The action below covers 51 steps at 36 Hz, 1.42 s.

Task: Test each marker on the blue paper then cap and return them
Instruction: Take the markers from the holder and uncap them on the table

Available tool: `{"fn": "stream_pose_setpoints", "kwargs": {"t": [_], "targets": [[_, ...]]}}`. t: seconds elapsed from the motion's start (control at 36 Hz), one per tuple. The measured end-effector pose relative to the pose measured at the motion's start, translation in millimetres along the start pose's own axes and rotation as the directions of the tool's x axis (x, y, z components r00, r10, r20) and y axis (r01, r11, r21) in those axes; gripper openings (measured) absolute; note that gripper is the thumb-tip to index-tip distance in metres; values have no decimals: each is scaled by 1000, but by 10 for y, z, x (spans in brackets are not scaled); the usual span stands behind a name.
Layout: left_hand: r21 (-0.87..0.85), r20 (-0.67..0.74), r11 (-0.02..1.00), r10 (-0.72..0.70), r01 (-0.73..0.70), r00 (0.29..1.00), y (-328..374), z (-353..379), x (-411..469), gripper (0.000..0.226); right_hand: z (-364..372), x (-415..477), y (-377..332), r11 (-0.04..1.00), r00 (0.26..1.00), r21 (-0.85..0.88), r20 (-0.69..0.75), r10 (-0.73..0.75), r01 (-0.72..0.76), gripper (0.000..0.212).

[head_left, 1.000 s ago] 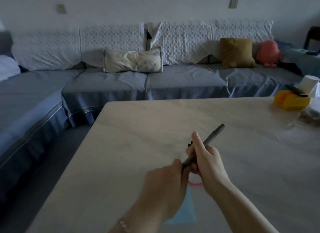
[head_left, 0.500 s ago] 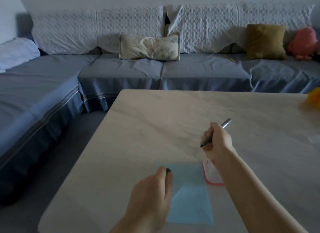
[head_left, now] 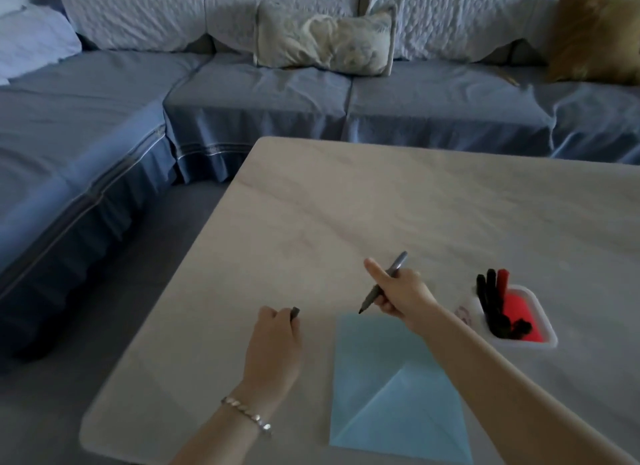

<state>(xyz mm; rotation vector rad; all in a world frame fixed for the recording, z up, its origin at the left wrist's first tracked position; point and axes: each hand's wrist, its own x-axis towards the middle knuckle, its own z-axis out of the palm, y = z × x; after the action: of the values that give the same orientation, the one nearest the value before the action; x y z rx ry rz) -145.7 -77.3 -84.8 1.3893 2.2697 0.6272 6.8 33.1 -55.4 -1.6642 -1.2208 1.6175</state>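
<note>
A blue paper [head_left: 377, 378] lies on the pale table [head_left: 346, 222], with a folded triangle at its lower right. My right hand [head_left: 401, 293] grips an uncapped grey marker [head_left: 391, 277], tip down just above the paper's far left corner. Left of the paper, my left hand [head_left: 277, 340] rests on the table and holds the marker's dark cap [head_left: 295, 313] in curled fingers. A white holder with a red inside [head_left: 535, 321] stands to the right of the paper and carries several black markers [head_left: 491, 305] and a red one [head_left: 503, 281].
A blue L-shaped sofa [head_left: 263, 97] with a pale cushion [head_left: 325, 42] and a mustard cushion [head_left: 595, 35] runs behind and left of the table. The table's left edge drops to a grey floor [head_left: 145, 257]. A small pale scrap [head_left: 464, 314] lies by the holder.
My hands have pulled apart: the cap came off in the left hand, which moved down to the table. The right hand has brought the marker tip down to the paper. The view has tilted down.
</note>
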Motion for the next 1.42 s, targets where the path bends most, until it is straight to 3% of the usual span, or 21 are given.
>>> {"fn": "stream_pose_setpoints", "kwargs": {"t": [0.08, 0.17, 0.33, 0.47, 0.58, 0.75, 0.86, 0.97, 1.11, 1.17, 1.31, 1.36, 1.42], "targets": [[28, 22, 999, 20, -21, 1000, -21, 112, 40, 28, 70, 241, -6, 973, 997, -220, -19, -72, 66, 42], [-29, -47, 997, 63, -64, 997, -24, 189, 75, 20, 154, 391, -45, 895, 989, -422, 33, -142, 142, 41], [-55, -203, 996, 58, -71, 977, -180, 231, 197, 9, 516, 483, -93, 690, 958, -666, 184, -218, 285, 42], [-68, -256, 997, 20, -38, 966, -247, 202, 381, 6, 798, 573, -100, 514, 937, -788, 231, -263, 338, 29], [-31, -232, 999, -1, -6, 973, -215, 199, 458, 10, 902, 594, -75, 471, 920, -809, 208, -333, 353, 32], [-28, -229, 1000, -1, -6, 973, -225, 187, 460, 12, 857, 533, -54, 528, 932, -782, 184, -312, 331, 41], [33, -278, 996, 84, -78, 957, -183, 152, 415, 13, 669, 257, -103, 581, 916, -737, 130, -381, 346, 45], [32, -279, 967, 253, -254, 926, 69, 100, 335, 26, 264, -258, -277, 576, 844, -696, 82, -530, 429, 30], [-129, -160, 903, 389, -409, 907, 571, 70, 214, 16, -578, -880, -574, 494, 690, -666, 43, -723, 559, 9], [-168, -95, 881, 432, -442, 897, 800, 74, 145, 13, -913, -1012, -630, 477, 707, -679, 88, -702, 558, 7], [-176, 53, 858, 498, -483, 866, 1201, 167, 46, 17, -1496, -1048, -432, 450, 892, -830, 119, -436, 330, 36], [-214, 77, 847, 511, -487, 856, 1287, 201, 1, 18, -1586, -1002, -268, 396, 920, -865, 166, -354, 309, 41], [-242, 80, 840, 517, -486, 852, 1340, 228, -60, 18, -1597, -956, -115, 429, 912, -826, 224, -344, 365, 35]]}}
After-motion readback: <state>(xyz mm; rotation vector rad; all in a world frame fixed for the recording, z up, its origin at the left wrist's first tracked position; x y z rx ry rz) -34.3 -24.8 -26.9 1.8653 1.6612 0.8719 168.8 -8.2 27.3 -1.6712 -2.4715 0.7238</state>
